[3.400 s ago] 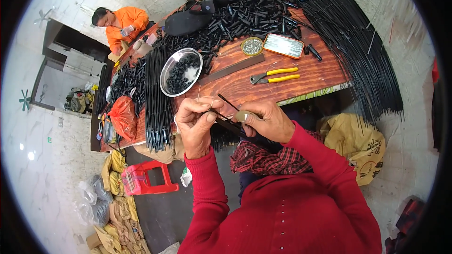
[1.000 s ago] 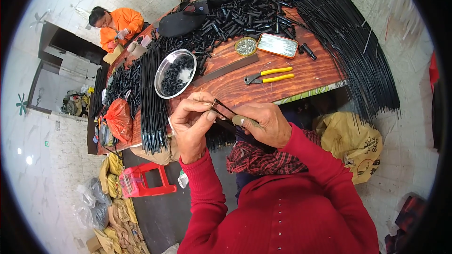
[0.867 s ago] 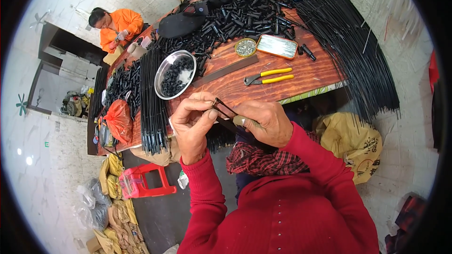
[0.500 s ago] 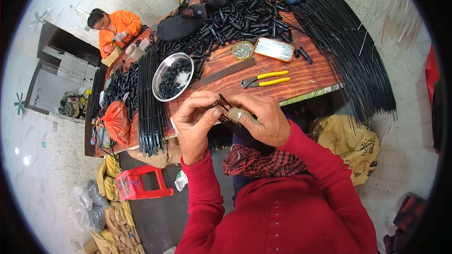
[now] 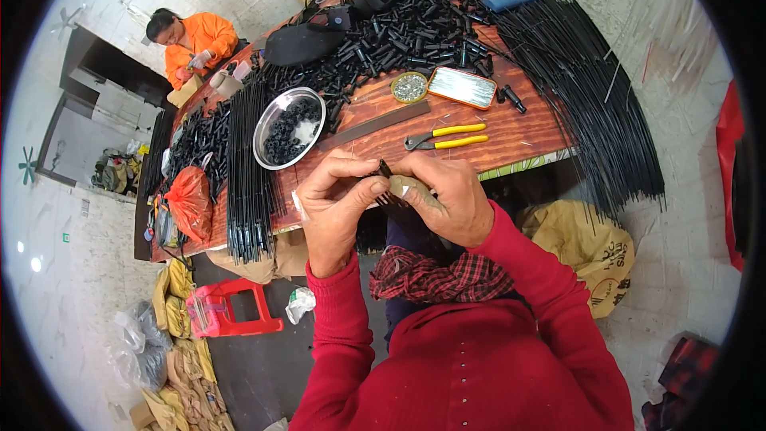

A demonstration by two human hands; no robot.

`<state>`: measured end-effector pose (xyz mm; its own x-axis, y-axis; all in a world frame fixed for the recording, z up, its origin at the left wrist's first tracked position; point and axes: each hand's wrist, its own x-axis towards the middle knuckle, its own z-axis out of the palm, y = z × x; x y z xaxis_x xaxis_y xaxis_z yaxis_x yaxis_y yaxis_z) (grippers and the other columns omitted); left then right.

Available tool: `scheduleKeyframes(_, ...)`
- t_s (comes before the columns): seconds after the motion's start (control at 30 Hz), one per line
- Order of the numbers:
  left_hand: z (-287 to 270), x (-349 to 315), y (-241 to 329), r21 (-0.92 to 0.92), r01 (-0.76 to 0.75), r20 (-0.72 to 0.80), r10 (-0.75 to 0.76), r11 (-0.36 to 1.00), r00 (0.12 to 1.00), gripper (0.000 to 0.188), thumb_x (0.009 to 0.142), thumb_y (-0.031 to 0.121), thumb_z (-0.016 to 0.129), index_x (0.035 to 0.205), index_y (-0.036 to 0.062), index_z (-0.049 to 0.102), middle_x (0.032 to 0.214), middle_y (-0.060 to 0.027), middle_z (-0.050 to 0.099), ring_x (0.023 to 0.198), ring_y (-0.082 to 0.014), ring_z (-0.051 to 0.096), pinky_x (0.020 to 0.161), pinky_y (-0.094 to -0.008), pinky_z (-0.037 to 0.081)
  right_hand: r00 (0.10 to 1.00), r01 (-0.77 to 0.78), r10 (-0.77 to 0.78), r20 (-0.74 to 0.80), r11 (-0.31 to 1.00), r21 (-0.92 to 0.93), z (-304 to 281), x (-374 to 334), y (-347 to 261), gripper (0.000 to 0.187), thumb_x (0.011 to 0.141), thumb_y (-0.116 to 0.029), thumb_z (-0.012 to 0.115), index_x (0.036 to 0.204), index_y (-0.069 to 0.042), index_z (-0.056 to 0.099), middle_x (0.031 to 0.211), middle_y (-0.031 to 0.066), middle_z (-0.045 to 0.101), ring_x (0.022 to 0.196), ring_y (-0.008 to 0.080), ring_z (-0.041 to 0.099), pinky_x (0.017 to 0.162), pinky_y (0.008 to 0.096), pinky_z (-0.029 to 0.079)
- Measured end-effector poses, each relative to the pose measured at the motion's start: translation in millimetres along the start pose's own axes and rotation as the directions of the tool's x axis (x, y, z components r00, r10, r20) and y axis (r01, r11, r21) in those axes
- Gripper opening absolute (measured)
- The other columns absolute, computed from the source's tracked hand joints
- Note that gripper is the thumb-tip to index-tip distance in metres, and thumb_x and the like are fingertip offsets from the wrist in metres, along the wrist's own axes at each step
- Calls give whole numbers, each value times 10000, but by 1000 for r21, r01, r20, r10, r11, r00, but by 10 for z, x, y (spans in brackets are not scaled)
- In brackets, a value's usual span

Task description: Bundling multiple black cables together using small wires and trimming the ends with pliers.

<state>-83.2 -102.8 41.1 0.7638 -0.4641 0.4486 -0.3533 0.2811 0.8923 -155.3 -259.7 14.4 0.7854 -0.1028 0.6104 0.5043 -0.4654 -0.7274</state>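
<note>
Above the near table edge, my left hand (image 5: pixel 333 206) and my right hand (image 5: pixel 453 198) meet, fingertips touching. Between them is a small dark tube-like piece (image 5: pixel 384 168), pinched by thumb and fingers on both sides. Thin black strands hang below it, partly hidden by my hands. Something pale wraps my right thumb. Just beyond lie pliers with yellow handles (image 5: pixel 463 140) and a flat dark bar (image 5: pixel 375 125). Left of these sits a metal bowl (image 5: pixel 264 156) of small black rings. A rectangular tin (image 5: pixel 432 80) holds thin silvery pins, beside a round dish (image 5: pixel 393 89) of tiny metal bits.
Black tubular parts (image 5: pixel 383 40) are heaped across the wooden table (image 5: pixel 531 116). Bundled black rods overhang its edge at left (image 5: pixel 249 183) and right (image 5: pixel 586 96). A red stool (image 5: pixel 243 326) stands below left. A co-worker in orange (image 5: pixel 209 36) sits at the far left.
My fingers have drawn closer together around the dark piece, and less of it shows. The whole view has shifted slightly. The co-worker's hands have moved a little.
</note>
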Motion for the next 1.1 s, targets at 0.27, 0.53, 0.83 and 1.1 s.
scheduleKeyframes(0.27, 13, -1, 26, -35, 138, -100, -141, 990, 985, 335, 741, -78, 742, 1054, -24, 636, 895, -46, 637, 802, -97, 626, 703, -203, 513, 973, -230, 194, 127, 871, 434, 91, 6, 67, 230, 891, -175, 661, 1004, 5, 574, 849, 43, 639, 774, 101, 632, 690, 253, 512)
scheduleKeyframes(0.53, 52, 95, 10, -10, 162, -22, -162, 987, 987, 384, 706, -28, 778, 1069, -8, 653, 907, -30, 632, 763, -78, 598, 682, -200, 494, 947, -321, 256, 195, 689, 650, 84, 11, 209, 238, 938, -217, 614, 1017, -11, 524, 880, 29, 593, 764, 87, 580, 690, 229, 483)
scheduleKeyframes(0.83, 11, -7, 132, -74, 161, 96, -154, 984, 983, 252, 781, -77, 697, 1021, -61, 622, 935, -115, 660, 778, -158, 663, 692, -278, 559, 909, -416, 306, 282, 700, 580, -31, -35, 106, 235, 936, -240, 586, 993, -14, 556, 870, 35, 581, 744, 101, 555, 685, 251, 459)
scheduleKeyframes(1.1, 287, -57, 170, -15, 162, -104, -163, 987, 981, 238, 776, -38, 720, 991, -8, 622, 806, -6, 596, 692, -33, 559, 602, -155, 429, 919, -391, 351, 181, 741, 546, -85, -80, -81, 177, 944, -200, 578, 914, -33, 528, 825, 29, 580, 728, 92, 555, 662, 232, 433)
